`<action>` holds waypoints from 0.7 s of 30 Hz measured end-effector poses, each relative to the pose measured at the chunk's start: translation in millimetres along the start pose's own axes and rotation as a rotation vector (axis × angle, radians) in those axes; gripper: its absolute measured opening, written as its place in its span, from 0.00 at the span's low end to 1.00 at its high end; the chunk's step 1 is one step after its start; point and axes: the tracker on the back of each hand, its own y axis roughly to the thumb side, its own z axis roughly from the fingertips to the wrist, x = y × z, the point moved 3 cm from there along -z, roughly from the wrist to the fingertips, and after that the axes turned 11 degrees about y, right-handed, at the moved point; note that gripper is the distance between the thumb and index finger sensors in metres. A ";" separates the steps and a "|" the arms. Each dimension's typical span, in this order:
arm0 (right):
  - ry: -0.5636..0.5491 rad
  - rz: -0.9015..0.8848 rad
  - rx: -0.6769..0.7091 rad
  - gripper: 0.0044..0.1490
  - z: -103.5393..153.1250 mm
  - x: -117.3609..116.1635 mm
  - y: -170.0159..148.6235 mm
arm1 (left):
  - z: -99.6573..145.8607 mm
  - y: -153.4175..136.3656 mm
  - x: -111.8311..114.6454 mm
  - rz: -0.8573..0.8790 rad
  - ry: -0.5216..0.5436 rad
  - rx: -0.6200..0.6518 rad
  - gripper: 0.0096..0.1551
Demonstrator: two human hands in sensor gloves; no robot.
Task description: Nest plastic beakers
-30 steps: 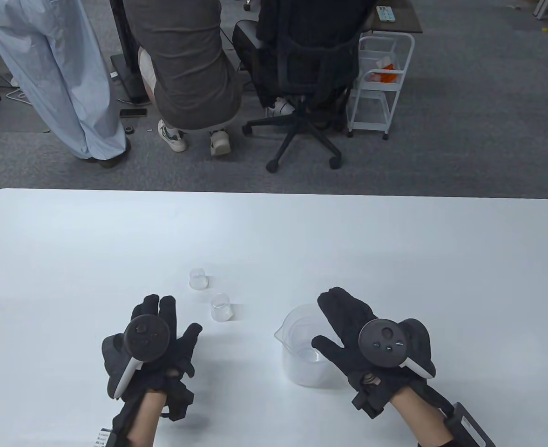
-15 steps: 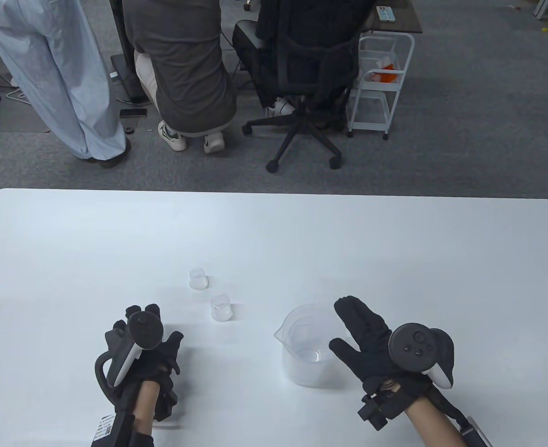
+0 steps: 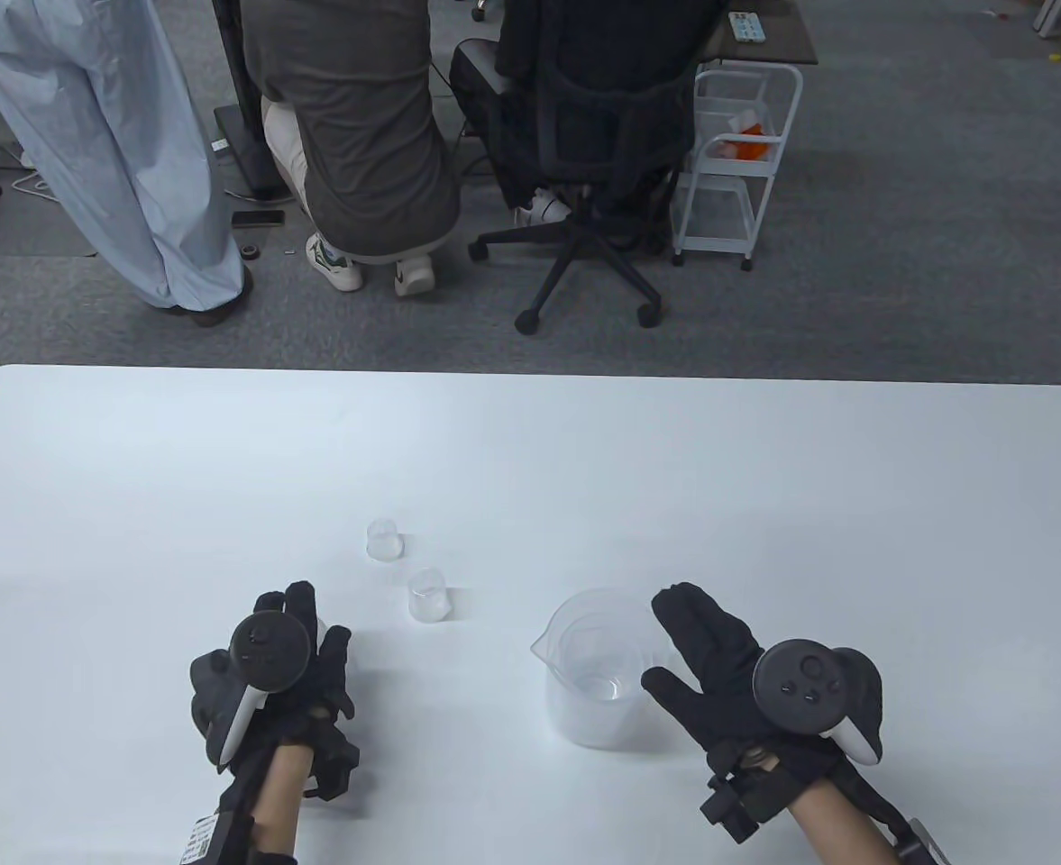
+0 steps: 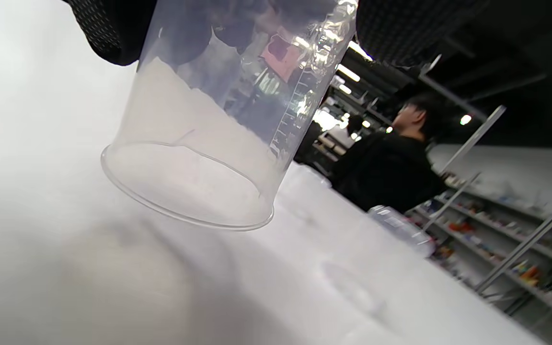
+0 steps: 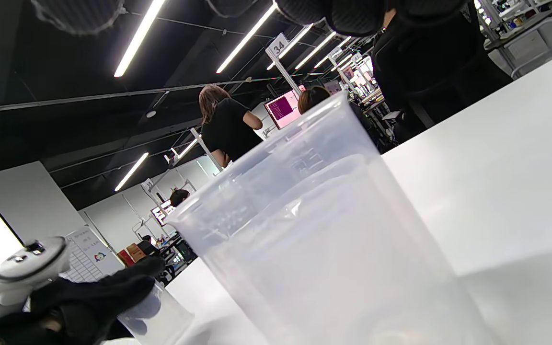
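My left hand grips a clear medium beaker, fingers around its upper wall; it hangs tilted just above the table. The hand hides it in the table view. It also shows in the right wrist view, held by the left hand. A large translucent beaker with a spout stands upright on the table and fills the right wrist view. My right hand lies open at its right side, fingers spread by the rim. Two small clear beakers stand upright between the hands, further back.
The white table stretches far back and to both sides. Beyond its far edge are people, an office chair and a white cart on the carpet.
My right hand slid right, off the large beaker's mouth to its right side. My left hand drew back toward me, curled its fingers, then shifted slightly forward.
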 end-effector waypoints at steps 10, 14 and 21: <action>-0.020 0.051 0.062 0.51 -1.0 2.4 26.9 | 23.8 74.2 -22.9 0.555 -0.024 0.104 0.41; -0.032 0.057 0.098 0.52 -2.4 2.7 41.1 | 36.9 103.2 -17.4 0.721 -0.108 0.144 0.41; -0.040 0.046 0.163 0.54 -2.3 0.8 64.4 | 61.2 143.4 1.5 0.940 -0.256 0.206 0.41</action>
